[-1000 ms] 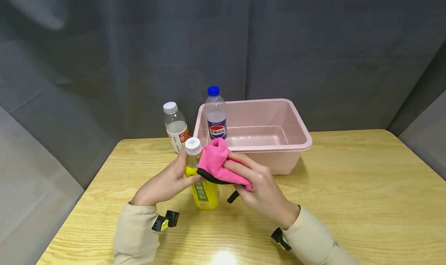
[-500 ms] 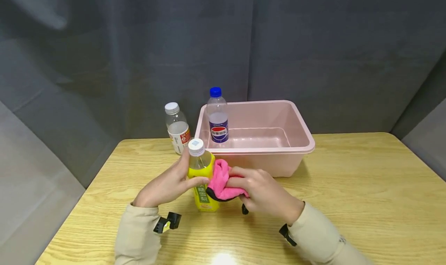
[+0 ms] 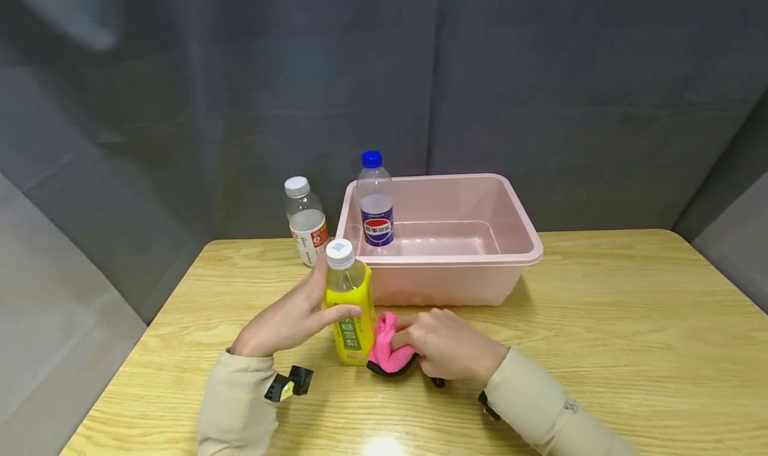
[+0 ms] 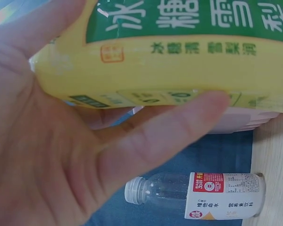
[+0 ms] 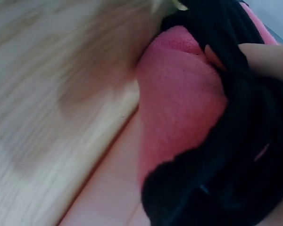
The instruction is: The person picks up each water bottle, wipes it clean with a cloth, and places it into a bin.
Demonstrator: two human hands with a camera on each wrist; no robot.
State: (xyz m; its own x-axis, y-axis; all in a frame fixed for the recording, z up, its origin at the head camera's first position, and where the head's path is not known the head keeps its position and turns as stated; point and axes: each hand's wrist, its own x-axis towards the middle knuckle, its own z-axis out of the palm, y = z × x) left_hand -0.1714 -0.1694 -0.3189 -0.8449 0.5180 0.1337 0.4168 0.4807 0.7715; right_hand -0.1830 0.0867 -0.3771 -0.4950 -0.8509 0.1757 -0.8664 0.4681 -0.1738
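A yellow-labelled drink bottle (image 3: 351, 323) with a white cap stands upright on the table. My left hand (image 3: 289, 317) grips it from the left, thumb across its front; the left wrist view shows fingers around the yellow label (image 4: 179, 70). My right hand (image 3: 447, 346) holds a bunched pink cloth (image 3: 391, 349) with black edging against the bottle's lower right side. In the right wrist view the pink cloth (image 5: 179, 103) and its black trim fill much of the picture, hiding most of the fingers.
Behind the hands stands a pink plastic basin (image 3: 450, 279), with a blue-capped Pepsi bottle (image 3: 377, 209) upright inside its left end. A white-capped bottle with a white and red label (image 3: 307, 229) stands left of the basin. The wooden table (image 3: 630, 323) ends at a grey curtain.
My right hand has moved the pink cloth down the bottle's right side, from near its neck to near its base. The left hand keeps its grip on the bottle.
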